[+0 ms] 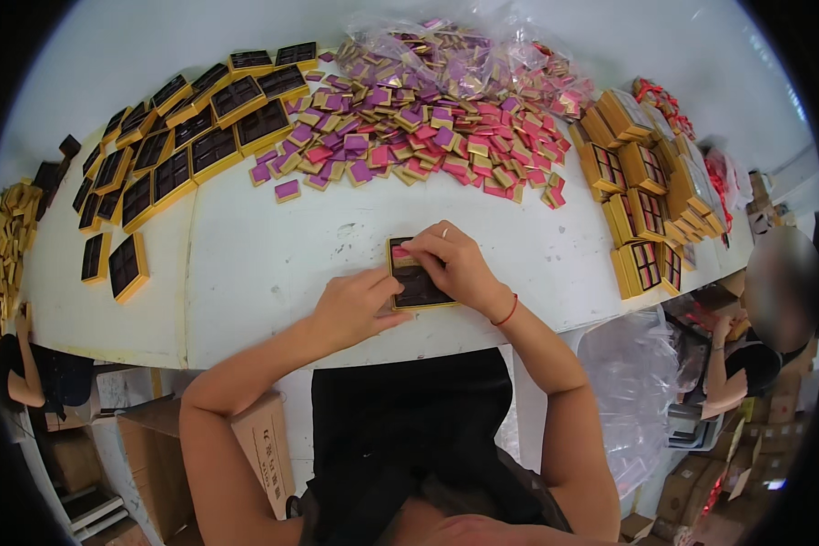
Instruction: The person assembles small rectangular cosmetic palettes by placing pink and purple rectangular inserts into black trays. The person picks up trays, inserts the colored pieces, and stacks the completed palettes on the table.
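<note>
Worn items, clock positions taken from the view's centre: toward six o'clock, a broad black garment [409,400]; toward five, a thin dark cloth edging [530,491]. The right hand [455,266] bears a slender pale ring [444,233] near one o'clock; its wrist, a red cord bracelet [510,312] near four.

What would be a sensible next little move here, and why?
Probably to settle the pink piece into the box's far-left corner with the right hand. Its fingertips are at that piece, the left hand is at the box's left side and could steady it, and the nearer part of the box looks dark and unfilled.
</note>
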Demonstrator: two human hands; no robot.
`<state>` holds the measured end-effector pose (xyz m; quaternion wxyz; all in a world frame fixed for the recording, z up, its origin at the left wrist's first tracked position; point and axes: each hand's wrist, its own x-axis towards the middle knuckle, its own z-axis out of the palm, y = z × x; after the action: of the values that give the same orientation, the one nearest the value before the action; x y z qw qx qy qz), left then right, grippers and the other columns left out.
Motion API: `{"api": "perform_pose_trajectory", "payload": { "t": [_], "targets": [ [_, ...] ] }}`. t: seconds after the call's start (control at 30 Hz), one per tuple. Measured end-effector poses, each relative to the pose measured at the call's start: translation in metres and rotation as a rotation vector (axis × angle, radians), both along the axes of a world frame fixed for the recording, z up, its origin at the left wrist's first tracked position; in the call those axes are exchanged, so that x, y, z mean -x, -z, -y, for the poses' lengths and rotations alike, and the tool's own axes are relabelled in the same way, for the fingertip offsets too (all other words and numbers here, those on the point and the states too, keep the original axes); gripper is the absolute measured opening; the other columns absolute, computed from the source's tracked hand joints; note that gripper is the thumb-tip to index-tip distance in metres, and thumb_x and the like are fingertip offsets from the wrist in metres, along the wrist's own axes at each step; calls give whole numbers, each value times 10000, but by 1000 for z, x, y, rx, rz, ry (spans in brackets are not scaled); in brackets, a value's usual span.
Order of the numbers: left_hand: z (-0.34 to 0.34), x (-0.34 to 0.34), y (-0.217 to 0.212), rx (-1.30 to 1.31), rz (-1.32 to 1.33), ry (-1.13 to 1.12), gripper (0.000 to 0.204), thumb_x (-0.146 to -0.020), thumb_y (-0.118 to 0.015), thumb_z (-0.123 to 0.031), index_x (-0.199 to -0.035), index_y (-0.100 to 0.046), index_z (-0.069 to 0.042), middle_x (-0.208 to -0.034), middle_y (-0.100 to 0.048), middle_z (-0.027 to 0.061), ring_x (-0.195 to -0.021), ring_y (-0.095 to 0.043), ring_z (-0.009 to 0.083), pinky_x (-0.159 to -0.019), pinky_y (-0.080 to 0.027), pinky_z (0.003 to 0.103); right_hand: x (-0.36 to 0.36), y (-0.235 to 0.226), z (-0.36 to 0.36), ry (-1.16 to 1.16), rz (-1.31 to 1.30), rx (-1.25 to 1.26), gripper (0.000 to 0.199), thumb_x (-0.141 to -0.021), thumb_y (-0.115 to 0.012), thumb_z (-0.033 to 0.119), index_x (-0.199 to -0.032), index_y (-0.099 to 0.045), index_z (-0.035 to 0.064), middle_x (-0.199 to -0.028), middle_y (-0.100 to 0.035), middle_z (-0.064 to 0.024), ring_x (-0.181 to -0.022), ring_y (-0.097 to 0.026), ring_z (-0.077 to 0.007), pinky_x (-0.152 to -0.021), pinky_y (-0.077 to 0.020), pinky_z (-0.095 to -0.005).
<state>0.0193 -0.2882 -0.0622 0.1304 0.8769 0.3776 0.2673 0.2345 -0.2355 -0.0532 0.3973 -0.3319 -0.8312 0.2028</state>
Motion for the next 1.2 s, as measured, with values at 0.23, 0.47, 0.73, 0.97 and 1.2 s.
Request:
{"api": "perform_pose_trajectory", "payload": {
  "t": [0.23, 0.47, 0.73, 0.97, 1.2],
  "targets": [
    [-3, -13, 0, -83, 118, 50, 857, -644, -863, -405, -1335, -510, -41, -1384, -524, 139, -1191, -556, 331, -978, -483, 419, -23, -2, -26, -179, 15, 134, 155, -787, -735, 12, -932, -726, 67, -938, -672, -71, -886, -624, -222, -758, -508, -333],
    [-2, -14, 1, -188, -96, 68, 904, -726, -793, -458, -1399, -445, 35, -1420, -489, 182, -1305, -470, 331, -1113, -358, 447, -46, -8, -154, 478, 211, -162, 308, -773, -773, 196, -1038, -722, 46, -890, -705, -108, -875, -620, -295, -816, -484, -400],
    [-4, -7, 3, -140, -56, 34, 870, -725, -792, -462, -1411, -469, -37, -1444, -493, 116, -1320, -461, 301, -1089, -366, 455, -40, -26, -133, 333, 26, -47, 251, -778, -779, 99, -1012, -720, 32, -767, -657, -39, -753, -602, -158, -659, -471, -321],
    [-4, -4, 3, -69, -39, 68, 889, -715, -816, -410, -1432, -440, -42, -1479, -453, 106, -1352, -423, 302, -1093, -360, 455, -55, -20, -13, -56, -324, 421, 186, -894, -666, 24, -1078, -657, -6, -934, -684, -59, -774, -679, -114, -650, -532, -245],
    [-2, -5, 1, 31, 41, 48, 881, -685, -854, -339, -1403, -437, -43, -1492, -436, 114, -1364, -406, 316, -1095, -358, 451, -45, -6, 1, -66, -496, 621, 183, -933, -580, -36, -1112, -550, -13, -999, -631, -85, -835, -668, -152, -707, -565, -283]
  ]
}}
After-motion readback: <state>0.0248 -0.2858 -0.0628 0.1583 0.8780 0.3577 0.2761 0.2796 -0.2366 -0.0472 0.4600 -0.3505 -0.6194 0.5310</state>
